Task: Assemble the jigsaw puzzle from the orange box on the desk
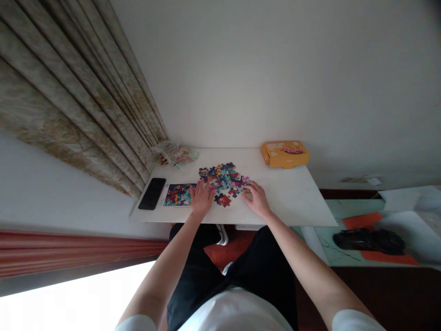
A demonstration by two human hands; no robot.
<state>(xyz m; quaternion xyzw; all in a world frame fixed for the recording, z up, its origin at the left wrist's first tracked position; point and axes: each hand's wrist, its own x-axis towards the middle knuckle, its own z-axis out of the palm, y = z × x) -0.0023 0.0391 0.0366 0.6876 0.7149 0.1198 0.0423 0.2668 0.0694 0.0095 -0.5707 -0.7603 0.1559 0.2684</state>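
In the head view, a person sits at a white surface [292, 197] pushed against a pale wall, with both bare forearms reaching forward over black trousers.

The left hand [201, 198] lies palm down on the surface. Its fingers [203, 187] are stretched forward and loosely spread, and their tips touch the near left edge of a heap of puzzle pieces [222, 177]. No piece shows in its grasp.

The right hand [257, 198] rests at the near right edge of the same heap. Its fingers [248, 189] point left towards a few pieces at the rim. It is too small here to tell whether they pinch a piece or only touch it.

The heap is bright, mostly blue, red and pink, and sits at the middle of the surface between and just beyond the two hands. A small joined clump of pieces [223, 199] lies apart from it, nearer the person and between the hands.

Just left of the left hand, a colourful picture card [177, 194] lies flat. Beside that, near the left edge, a dark phone [152, 193] lies face up. At the far left corner lies a clear plastic bag [174, 154] with more pieces in it. An orange box [285, 153] stands at the far right corner, well apart from the hands.

A patterned curtain [86, 92] hangs to the left. On the floor to the right lies a pair of dark shoes [368, 240].
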